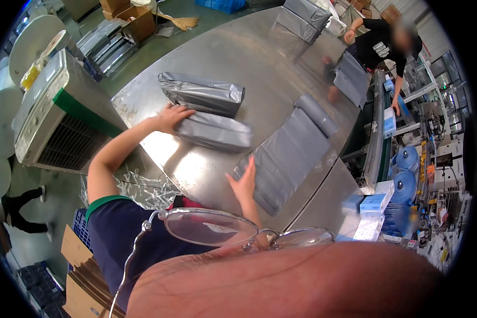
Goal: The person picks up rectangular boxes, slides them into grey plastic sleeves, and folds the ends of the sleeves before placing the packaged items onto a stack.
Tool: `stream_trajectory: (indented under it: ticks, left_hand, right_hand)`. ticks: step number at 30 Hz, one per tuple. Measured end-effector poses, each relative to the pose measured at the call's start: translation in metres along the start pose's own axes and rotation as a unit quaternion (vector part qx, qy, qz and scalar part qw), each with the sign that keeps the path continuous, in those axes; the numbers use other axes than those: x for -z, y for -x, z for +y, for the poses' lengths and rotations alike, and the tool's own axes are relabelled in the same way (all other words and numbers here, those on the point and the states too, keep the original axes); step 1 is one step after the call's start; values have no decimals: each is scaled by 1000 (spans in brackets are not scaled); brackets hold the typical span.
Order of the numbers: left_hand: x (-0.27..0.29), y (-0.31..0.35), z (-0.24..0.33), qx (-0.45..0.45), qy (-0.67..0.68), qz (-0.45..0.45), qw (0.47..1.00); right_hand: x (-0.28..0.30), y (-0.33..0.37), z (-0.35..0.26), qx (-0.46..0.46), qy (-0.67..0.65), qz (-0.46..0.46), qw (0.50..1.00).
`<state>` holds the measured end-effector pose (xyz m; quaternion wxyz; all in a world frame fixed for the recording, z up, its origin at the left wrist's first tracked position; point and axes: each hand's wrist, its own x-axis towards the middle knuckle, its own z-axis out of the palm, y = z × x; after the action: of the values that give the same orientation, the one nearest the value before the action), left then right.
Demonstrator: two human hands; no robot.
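Observation:
My left hand point(170, 118) rests on the near left end of a long package wrapped in silver-grey plastic point(214, 131), its fingers stretched over the top edge. Just behind it, a second grey-wrapped package point(201, 94) lies almost parallel. My right hand point(244, 183) is open, thumb and fingers spread, and holds nothing. It hovers at the left edge of a stack of flat grey plastic bags point(289, 153), apart from the wrapped package. A rolled-up grey part point(316, 115) lies at the far end of that stack. All of these lie on a shiny metal table point(259, 69).
Another grey-wrapped package point(300, 21) stands at the table's far edge. At the far right, a person in black point(381, 45) reaches toward blue-and-white boxes point(389, 123) by a conveyor point(375, 132). A cooler-like machine point(69, 114) stands left of the table; more boxes point(373, 204) lie right.

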<state>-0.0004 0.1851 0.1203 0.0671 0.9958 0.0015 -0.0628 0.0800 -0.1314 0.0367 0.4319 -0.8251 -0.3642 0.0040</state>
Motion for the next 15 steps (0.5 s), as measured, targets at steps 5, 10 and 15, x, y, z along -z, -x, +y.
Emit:
stream_trajectory:
  ticks: [5,10,15]
  left_hand:
    - [5,7,-71,63,-127,14,990]
    - [26,-20,-88,65,-110,19,992]
    - [5,-43,-155,85,-53,45,994]
  right_hand:
    - [-65,-123,12,16,-142,-48,989]
    - [-110,-197,27,-19,-165,-51,985]
    - [-120,-201,-34,-125,-237,-75,961]
